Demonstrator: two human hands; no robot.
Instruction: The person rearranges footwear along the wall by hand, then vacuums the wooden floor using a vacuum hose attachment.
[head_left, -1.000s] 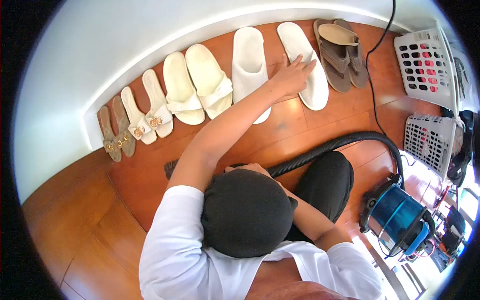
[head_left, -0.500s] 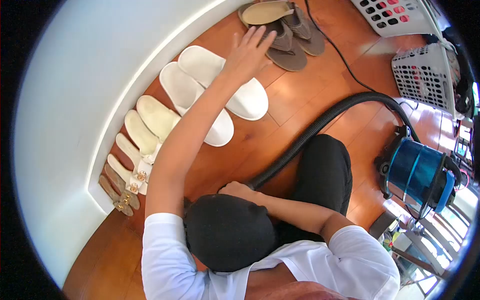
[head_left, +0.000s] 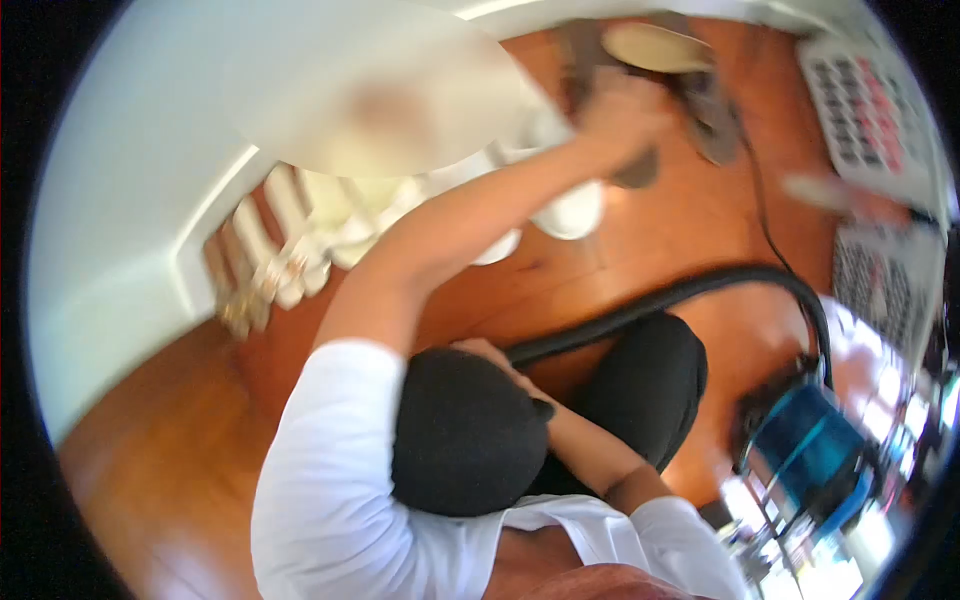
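My left hand [head_left: 625, 112] reaches far forward over a pair of brown sandals; it is blurred, with fingers curled on the left brown sandal [head_left: 635, 172]. Its mate, the right brown sandal [head_left: 715, 125], lies apart from it, and a beige insole-like piece [head_left: 655, 48] rests across the top of the pair. Close to my body, my right hand [head_left: 487, 355] is closed around the black vacuum hose [head_left: 660, 298], partly hidden by my black-clad knee. White slippers [head_left: 570, 212] lie under my left forearm, mostly covered.
Cream shoes [head_left: 350, 240] and small brown shoes [head_left: 240, 305] line the white wall. A blue vacuum cleaner [head_left: 810, 440] stands at right, with perforated baskets [head_left: 850, 110] beyond a thin cord [head_left: 762, 200]. A whitish blur covers the upper left. A pinkish blurred shape [head_left: 860, 200] is unclear.
My left hand has gone from spread fingers above the sandals to curled fingers on the left one. The sandals lie farther apart. The view has turned; my right hand stays on the hose.
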